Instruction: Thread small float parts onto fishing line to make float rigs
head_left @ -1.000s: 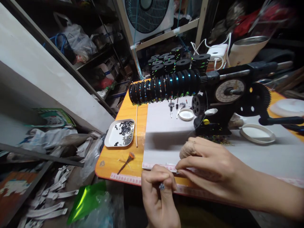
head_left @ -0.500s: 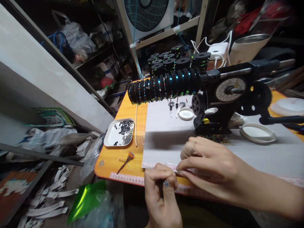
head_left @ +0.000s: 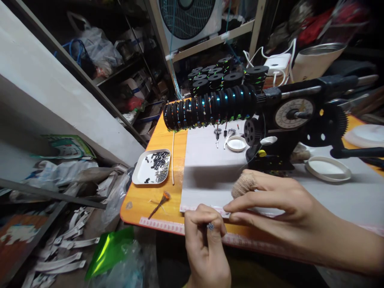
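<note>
My left hand (head_left: 205,246) is closed in a pinch at the table's front edge. A tiny blue-grey speckled tip (head_left: 210,226) shows at its thumb; the rest of what it grips is hidden. Just to the right, my right hand (head_left: 279,210) pinches thumb and forefinger together on something too small to name. One of its fingers wears a beige wrap (head_left: 243,184). Behind the hands stands a black geared machine (head_left: 267,132) with a dial, carrying a row of black ringed spools (head_left: 207,108) wound with shiny blue and coloured bits.
A white tray (head_left: 138,172) of small black and grey parts sits on the orange table's left side. Near it lie a brown bundle with an orange tip (head_left: 160,203) and a thin pale stick (head_left: 173,160). White lids (head_left: 328,169) rest by the machine; black spools stand behind.
My right hand has shifted slightly away to the right from my left hand, its pinching fingertips now a bit farther from it. The left hand keeps its pinch.
</note>
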Demonstrator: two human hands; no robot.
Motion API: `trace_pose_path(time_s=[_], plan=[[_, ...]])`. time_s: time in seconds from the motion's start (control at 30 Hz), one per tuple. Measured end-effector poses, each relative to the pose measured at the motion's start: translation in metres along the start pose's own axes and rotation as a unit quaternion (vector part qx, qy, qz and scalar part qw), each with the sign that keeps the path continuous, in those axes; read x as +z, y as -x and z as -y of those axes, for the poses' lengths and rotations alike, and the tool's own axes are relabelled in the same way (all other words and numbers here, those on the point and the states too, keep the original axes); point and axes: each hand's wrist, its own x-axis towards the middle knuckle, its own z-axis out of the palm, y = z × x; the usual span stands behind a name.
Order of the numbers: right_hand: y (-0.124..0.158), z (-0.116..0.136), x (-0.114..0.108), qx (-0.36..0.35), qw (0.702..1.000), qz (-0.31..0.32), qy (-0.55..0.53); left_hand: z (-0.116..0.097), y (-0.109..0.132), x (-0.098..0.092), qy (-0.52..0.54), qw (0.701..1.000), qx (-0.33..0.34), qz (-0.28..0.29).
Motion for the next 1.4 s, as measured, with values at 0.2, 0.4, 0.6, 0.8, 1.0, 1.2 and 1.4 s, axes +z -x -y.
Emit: trace_pose_path(time_s=[0.2,0.4,0.6,0.8,1.0,1.2,1.4], plan=[[0.002,0.000,0.005,-0.005,0.999,-0.032,0.000,-0.002,-0.001,0.007,0.019,0.999,0.006,-0.033],[0.000,0.001,0.002,-0.033,0.999,-0.011,0.002,-0.006,-0.001,0.011,0.029,0.992,0.044,-0.116],[0.003,0.000,0.000,-0.046,0.999,0.008,-0.002,-0.012,-0.001,0.009,0.015,0.987,0.085,-0.137],[0.004,0.002,-0.001,-0.045,0.997,0.033,0.049,-0.011,0.004,0.005,-0.012,0.990,0.101,-0.096],[0.001,0.010,-0.005,-0.055,0.996,0.028,0.058,-0.008,0.009,0.005,-0.021,0.989,0.128,-0.074],[0.006,0.002,-0.005,-0.055,0.998,0.032,0.025,-0.008,0.005,-0.005,0.007,0.990,0.126,-0.057],[0.008,-0.009,-0.004,-0.135,0.983,0.031,0.123,-0.012,0.013,-0.022,-0.002,0.992,0.119,-0.043]])
